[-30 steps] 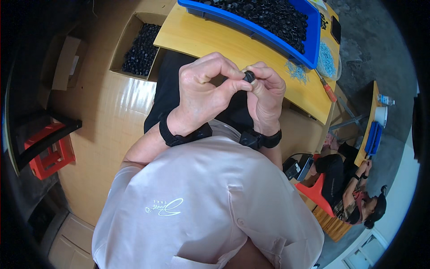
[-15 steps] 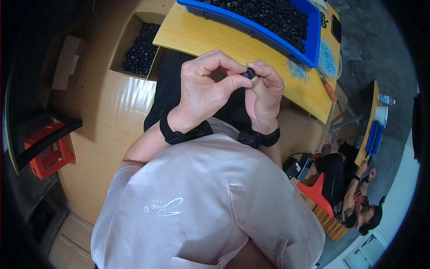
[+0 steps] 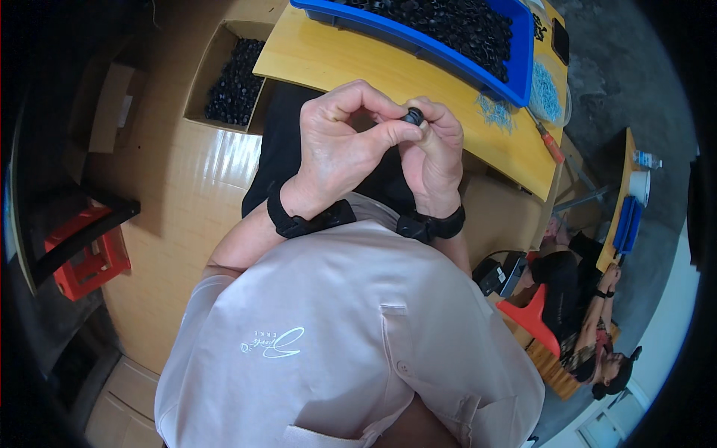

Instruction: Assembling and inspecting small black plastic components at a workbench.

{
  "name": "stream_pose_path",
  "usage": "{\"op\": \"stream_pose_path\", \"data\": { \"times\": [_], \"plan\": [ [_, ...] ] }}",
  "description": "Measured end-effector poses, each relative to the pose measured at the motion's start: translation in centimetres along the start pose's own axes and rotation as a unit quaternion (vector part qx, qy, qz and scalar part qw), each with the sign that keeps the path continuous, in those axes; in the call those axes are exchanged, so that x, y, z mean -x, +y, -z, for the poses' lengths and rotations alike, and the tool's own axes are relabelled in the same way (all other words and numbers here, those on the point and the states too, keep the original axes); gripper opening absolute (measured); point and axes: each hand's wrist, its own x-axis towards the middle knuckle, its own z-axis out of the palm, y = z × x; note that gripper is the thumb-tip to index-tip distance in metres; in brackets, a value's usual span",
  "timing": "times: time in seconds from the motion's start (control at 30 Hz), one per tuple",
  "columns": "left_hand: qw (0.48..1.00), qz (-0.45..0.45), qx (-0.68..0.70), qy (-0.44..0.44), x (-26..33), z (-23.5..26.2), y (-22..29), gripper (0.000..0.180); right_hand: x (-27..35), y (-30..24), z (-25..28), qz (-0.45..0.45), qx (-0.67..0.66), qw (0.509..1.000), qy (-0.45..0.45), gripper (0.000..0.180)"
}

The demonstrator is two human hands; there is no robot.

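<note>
A small black round part [image 3: 412,116], like a cap or ring, is pinched between my two hands above the table's near edge. My left hand [image 3: 342,142] grips it from the left with thumb and index finger. From the right, my right hand [image 3: 436,149] closes on the same part with bent fingers. Fingertips cover much of the part, so its exact kind does not show. Beyond my hands, a blue tray [image 3: 418,51] full of similar black parts rests on the yellow table [image 3: 336,61].
Left of the table, a cardboard box [image 3: 196,104] holds more black parts. Thin light-blue pieces [image 3: 547,95], a red-handled tool [image 3: 551,143] and a phone [image 3: 560,42] lie at the table's right. A red stool [image 3: 89,254] stands far left. Another person [image 3: 590,328] sits at lower right.
My right hand has shifted slightly left, and the black part looks turned a little between my fingers. At lower right, the other person's hands have come together.
</note>
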Motion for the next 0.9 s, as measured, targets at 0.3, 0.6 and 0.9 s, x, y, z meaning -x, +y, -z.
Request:
{"op": "stream_pose_path", "data": {
  "times": [0.3, 0.6, 0.9],
  "plan": [
    [0.999, -0.013, -0.039, 0.006, 0.2, 0.0, 0.2, 0.016, -0.3, -1.0, 0.1, 0.055, 0.106, 0.992, -0.04, 0.017],
    [0.999, 0.041, -0.001, 0.009, 0.0, -0.3, 0.5, 0.016, -0.2, -1.1, -0.2, 0.062, 0.103, 0.992, -0.026, 0.017],
    [0.995, 0.087, 0.058, 0.008, -0.1, -0.2, 0.1, 0.017, -0.2, -0.5, -0.1, 0.041, 0.066, 0.997, -0.006, 0.017]
  ]
}}
